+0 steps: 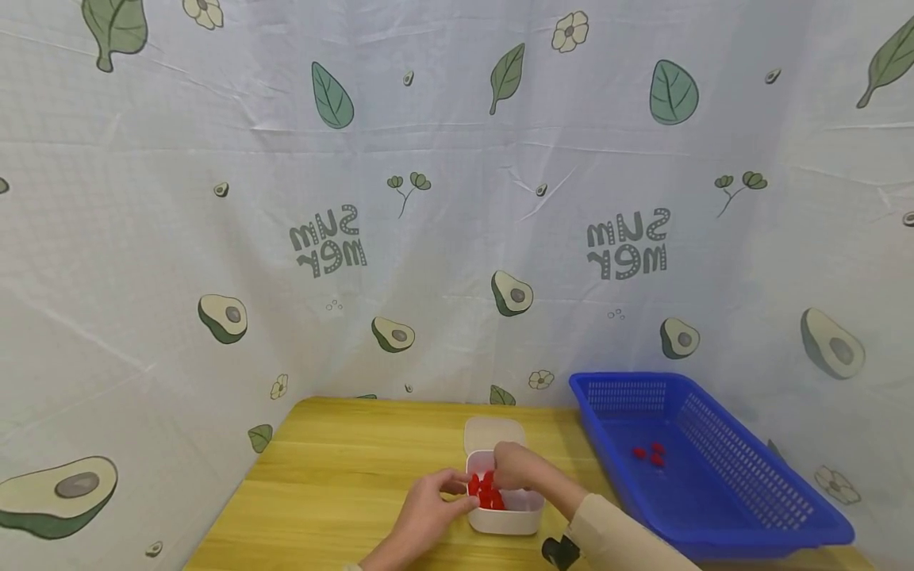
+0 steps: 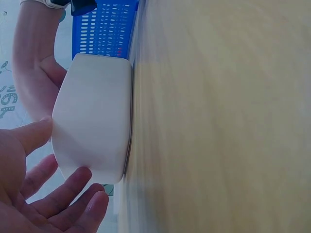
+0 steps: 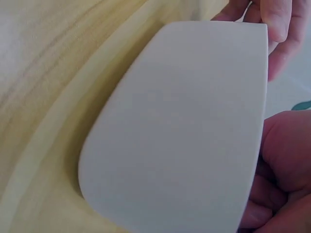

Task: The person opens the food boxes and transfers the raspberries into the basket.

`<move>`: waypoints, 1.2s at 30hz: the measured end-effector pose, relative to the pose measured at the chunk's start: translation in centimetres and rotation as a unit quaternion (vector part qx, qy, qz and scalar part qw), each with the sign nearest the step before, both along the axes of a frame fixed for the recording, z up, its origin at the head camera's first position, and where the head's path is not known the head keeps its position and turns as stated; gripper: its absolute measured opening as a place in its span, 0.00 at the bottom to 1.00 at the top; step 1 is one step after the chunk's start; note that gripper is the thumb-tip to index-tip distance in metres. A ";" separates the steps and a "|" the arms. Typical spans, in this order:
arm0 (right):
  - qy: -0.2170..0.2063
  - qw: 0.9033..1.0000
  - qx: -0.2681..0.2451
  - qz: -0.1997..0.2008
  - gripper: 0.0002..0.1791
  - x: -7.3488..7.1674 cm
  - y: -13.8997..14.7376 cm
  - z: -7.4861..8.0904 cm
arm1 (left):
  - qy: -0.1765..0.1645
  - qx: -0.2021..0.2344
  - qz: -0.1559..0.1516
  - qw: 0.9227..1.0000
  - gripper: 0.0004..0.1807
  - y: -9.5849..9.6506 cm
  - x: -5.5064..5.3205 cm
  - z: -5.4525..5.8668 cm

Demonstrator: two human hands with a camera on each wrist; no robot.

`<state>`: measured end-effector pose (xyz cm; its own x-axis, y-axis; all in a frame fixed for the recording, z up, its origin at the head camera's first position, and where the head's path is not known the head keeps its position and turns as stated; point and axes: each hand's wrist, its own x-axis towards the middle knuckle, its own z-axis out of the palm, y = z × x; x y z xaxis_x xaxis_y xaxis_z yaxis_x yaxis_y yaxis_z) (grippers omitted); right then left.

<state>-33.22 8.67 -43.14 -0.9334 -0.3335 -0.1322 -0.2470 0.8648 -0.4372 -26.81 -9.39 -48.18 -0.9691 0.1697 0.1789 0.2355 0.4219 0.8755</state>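
A small white box [image 1: 505, 522] with rounded corners sits on the wooden table, holding several small glossy red pieces [image 1: 487, 493] in its left part. At its left side is my left hand [image 1: 427, 506], thumb near the front rim and fingers along the side. In the left wrist view, that hand's fingers [image 2: 73, 187] are spread, with fingertips right at the box wall [image 2: 92, 116]. My right hand [image 1: 520, 468] reaches over the rim into the box from the right. Its fingers look bent in the right wrist view, but their tips are hidden, so I cannot tell what they hold.
A pale flat lid [image 1: 494, 433] lies just behind the box. To the right stands a large blue perforated basket [image 1: 714, 507] with several small red pieces [image 1: 657, 460] on its floor. Behind the wooden table [image 1: 343, 476] hangs a printed white curtain [image 1: 443, 238].
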 end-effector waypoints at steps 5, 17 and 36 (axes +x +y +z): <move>-0.027 0.997 -0.072 -0.024 0.04 -0.2 0.1 -0.9 | -0.004 -0.002 0.001 1.000 0.16 0.1 0.1 0.1; -0.044 0.974 -0.182 -0.129 0.07 -0.5 -0.5 -2.9 | 0.005 -0.005 0.005 1.000 0.16 0.0 0.0 0.0; -0.045 0.964 -0.221 -0.145 0.12 -0.3 -0.4 -3.3 | 0.006 -0.008 0.008 1.000 0.16 0.1 0.2 0.1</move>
<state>-33.51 8.32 -46.48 -0.9872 -0.1031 -0.1219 0.0326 0.6168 -0.7864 -26.61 -9.28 -48.07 -0.9694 0.1570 0.1888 0.2398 0.4391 0.8658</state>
